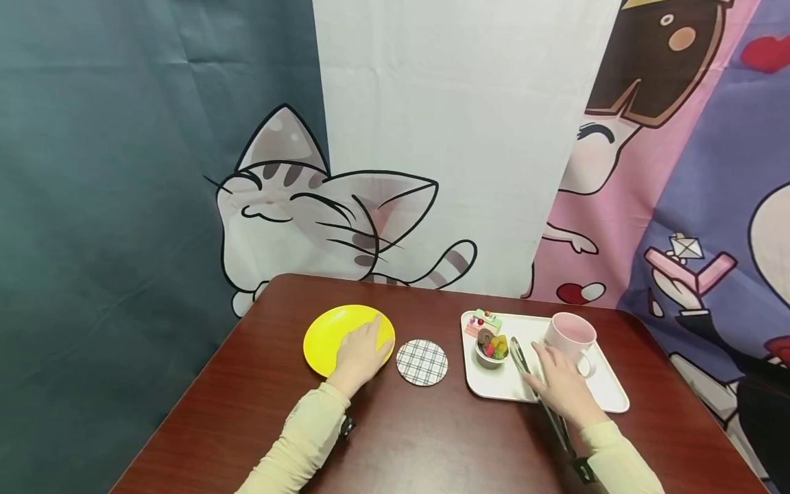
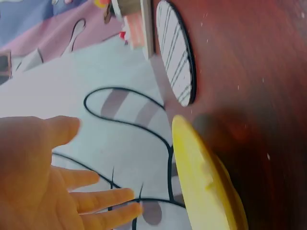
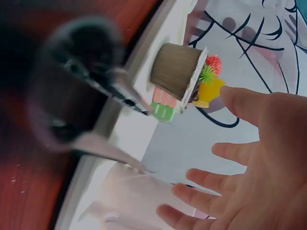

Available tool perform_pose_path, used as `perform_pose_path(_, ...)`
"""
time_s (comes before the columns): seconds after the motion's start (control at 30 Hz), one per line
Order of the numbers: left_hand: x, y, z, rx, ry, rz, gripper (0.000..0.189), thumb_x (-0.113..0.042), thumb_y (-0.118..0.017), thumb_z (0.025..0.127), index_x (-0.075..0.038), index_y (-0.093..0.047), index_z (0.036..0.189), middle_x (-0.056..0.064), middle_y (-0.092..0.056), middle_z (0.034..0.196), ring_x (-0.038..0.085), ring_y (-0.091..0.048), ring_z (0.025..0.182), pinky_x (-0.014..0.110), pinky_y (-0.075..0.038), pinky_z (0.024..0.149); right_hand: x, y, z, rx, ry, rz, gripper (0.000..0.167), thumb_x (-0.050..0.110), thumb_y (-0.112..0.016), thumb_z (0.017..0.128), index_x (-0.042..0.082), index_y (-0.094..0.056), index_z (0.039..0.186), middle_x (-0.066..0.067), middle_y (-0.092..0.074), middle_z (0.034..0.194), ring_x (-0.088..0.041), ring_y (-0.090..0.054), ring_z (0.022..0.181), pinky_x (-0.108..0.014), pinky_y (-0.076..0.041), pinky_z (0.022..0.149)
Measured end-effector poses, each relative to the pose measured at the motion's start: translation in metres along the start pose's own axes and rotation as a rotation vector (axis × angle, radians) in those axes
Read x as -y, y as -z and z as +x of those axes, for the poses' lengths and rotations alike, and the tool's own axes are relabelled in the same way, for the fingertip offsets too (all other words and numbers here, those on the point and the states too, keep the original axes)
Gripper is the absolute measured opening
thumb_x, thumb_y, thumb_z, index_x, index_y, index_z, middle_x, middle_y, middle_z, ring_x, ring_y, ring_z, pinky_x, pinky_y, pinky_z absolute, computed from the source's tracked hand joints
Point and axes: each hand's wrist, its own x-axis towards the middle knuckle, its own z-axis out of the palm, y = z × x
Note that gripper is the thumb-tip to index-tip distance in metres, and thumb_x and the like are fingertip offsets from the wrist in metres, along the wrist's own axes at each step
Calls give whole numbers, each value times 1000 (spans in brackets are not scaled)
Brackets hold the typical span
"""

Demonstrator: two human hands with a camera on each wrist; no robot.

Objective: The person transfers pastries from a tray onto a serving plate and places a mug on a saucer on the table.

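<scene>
Both hands empty: the left hand (image 1: pixel 361 350) is spread above the right part of the yellow plate (image 1: pixel 326 337), and the left wrist view shows its fingers extended and apart from the plate. The right hand (image 1: pixel 564 385) is likewise loose-fingered over the white tray (image 1: pixel 496 386), grasping nothing, beside the pink mug (image 1: pixel 569 333). Tongs (image 1: pixel 551 417) lie tips inward on the tray with the looped end overhanging its near side — presumably so the handle faces the person. The dessert cup (image 1: pixel 491 351) stands upright on the tray, left of the tips, toy cake pieces (image 1: pixel 484 324) just behind; the raised rim probably keeps this group together. The checked coaster (image 1: pixel 422 362) lies flat on the table (image 1: pixel 247 425) between plate and tray — likely a spot for something cup-like.
</scene>
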Motion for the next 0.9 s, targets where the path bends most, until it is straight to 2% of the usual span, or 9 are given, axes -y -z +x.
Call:
perform_pose_path(0.1, 10, 7, 0, 8, 73, -4, 61, -40, -57, 94, -8, -44, 144, 18, -58, 135, 37, -56, 121, 53, -43, 101, -4, -2, -1, 16, 2, 5, 64, 26, -71, 85, -6, -47, 135, -34, -54, 121, -50, -51, 113, -63, -43, 92)
perform_pose_path(0.2, 24, 14, 0, 25, 130, -9, 57, -38, -57, 93, -7, -48, 141, 18, -59, 133, 39, -58, 118, 55, -45, 96, -7, -5, -4, 41, -12, 1, 62, 27, -72, 83, -8, -51, 130, -32, -56, 114, -48, -54, 108, -61, -46, 87)
perform_pose_path(0.33, 47, 22, -4, 34, 186, -32, 55, -36, -57, 94, -5, -49, 139, 20, -61, 129, 41, -61, 110, 55, -50, 88, -16, -9, -12, 60, -28, -6, 50, 28, -76, 79, -7, -58, 109, -25, -55, 99, -39, -56, 93, -53, -49, 78)
perform_pose_path(0.47, 75, 29, -13, 63, 273, -81, 57, -37, -54, 95, -3, -47, 139, 24, -61, 128, 45, -63, 102, 55, -51, 80, -24, -10, -20, 160, -78, 25, 38, 32, -74, 80, 2, -55, 96, -12, -48, 83, -23, -49, 74, -38, -43, 62)
perform_pose_path(0.6, 101, 35, -22, 83, 331, -126, 58, -36, -51, 95, 1, -45, 139, 29, -57, 130, 45, -62, 99, 54, -50, 77, -29, -9, -24, 251, -113, 70, 34, 34, -71, 84, 8, -52, 96, -5, -47, 77, -16, -45, 69, -33, -38, 60)
perform_pose_path(0.77, 120, 38, -29, 93, 370, -164, 58, -35, -49, 96, 2, -42, 141, 30, -52, 136, 48, -59, 106, 56, -49, 83, -28, -7, -27, 229, -77, 76, 21, 24, -70, 84, 11, -56, 94, -4, -53, 79, -16, -50, 70, -34, -42, 62)
perform_pose_path(0.9, 126, 36, -32, 107, 398, -181, 60, -35, -48, 97, 4, -39, 142, 31, -46, 141, 51, -52, 117, 60, -45, 92, -29, -9, -31, 177, -34, 79, 11, 13, -68, 84, 11, -61, 93, -6, -56, 83, -15, -51, 71, -35, -44, 63)
